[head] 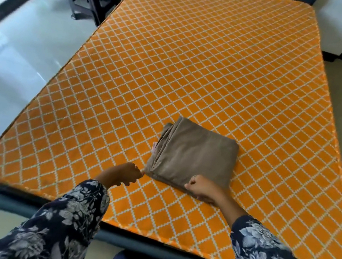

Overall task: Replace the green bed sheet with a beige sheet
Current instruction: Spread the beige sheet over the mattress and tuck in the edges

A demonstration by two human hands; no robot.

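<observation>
folded beige sheet (192,155) on bare orange mattress (198,66) — left hand (128,173) pinches its near-left corner, right hand (200,190) grips the near edge. risk: gripping several layers at once — sheet may lift as a bundle rather than unfold.

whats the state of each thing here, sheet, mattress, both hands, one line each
beige sheet: folded into a thick square, lying on the mattress near its foot end
mattress: bare, orange diamond pattern showing, no green sheet on it
left hand: fingers curled, pinching the sheet's near left corner
right hand: fingers curled, gripping the sheet's near edge
</observation>
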